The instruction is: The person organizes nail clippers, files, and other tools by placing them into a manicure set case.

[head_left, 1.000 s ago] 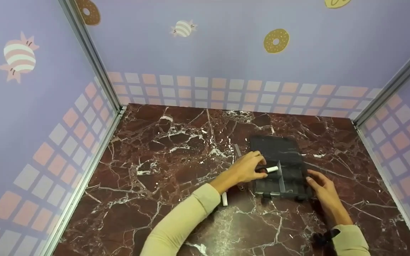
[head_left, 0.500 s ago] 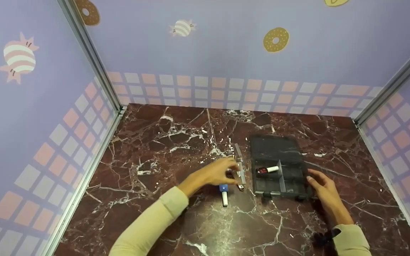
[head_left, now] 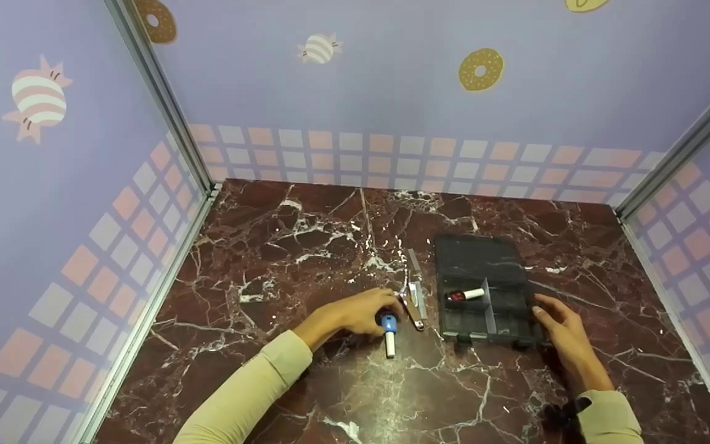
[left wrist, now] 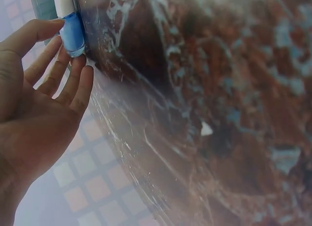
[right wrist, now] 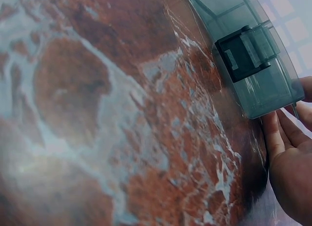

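In the head view my left hand [head_left: 361, 311] is at a blue nail polish bottle [head_left: 389, 325] with a white cap, lying on the marbled table. The left wrist view has the thumb against the bottle [left wrist: 73, 33] and the fingers curled around its base. My right hand [head_left: 561, 330] holds the right side of a dark see-through compartment box [head_left: 481, 256], whose lid lies open toward the back. A red nail polish bottle [head_left: 465, 295] with a white cap lies in its left compartment, beside a clear divider [head_left: 488, 308]. Fingers [right wrist: 273, 133] touch the box's corner in the right wrist view.
Between the left hand and the box lie a nail clipper [head_left: 415, 316] and narrow translucent strips [head_left: 414, 260]. Small white flecks dot the table [head_left: 306, 246]. Patterned walls [head_left: 386, 92] stand at the back and both sides.
My left hand has let go of the red nail polish bottle in the box and moved left to the blue one. The right hand and box have stayed in place.
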Demonstrator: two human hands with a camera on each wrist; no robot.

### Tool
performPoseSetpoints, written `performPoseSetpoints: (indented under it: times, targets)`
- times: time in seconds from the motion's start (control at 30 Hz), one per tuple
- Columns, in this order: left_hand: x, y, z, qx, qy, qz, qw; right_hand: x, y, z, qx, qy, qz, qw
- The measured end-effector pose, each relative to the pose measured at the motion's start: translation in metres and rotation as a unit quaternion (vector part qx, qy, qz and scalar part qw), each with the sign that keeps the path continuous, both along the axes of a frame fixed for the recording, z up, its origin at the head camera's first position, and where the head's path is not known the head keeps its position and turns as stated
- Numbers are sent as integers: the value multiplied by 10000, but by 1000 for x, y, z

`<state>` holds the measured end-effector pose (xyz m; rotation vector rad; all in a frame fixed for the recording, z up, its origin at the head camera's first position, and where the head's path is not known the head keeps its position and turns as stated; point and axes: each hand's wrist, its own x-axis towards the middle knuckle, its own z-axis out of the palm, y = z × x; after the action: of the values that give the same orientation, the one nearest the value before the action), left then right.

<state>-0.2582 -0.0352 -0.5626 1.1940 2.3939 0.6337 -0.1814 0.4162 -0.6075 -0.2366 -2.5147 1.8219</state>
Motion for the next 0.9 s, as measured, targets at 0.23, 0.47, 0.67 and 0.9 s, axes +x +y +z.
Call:
performPoseSetpoints:
  times: [0.23,0.47,0.67,0.9]
  targets:
    - [3,1,-3,-30,74,94,9999,1,-2,0,-94,89,-46,9999]
    - [1,1,-8,249,100,211,9994,0,-1,-1,-214,51,-105,9997]
    - [-3,4,-8,698,-425,646,9946,-1,0,-2,-233,28,-140,9996]
    - [-12,21,-1,1329,-501,1071,9841,0,-1,1,-304,-74,36,9995]
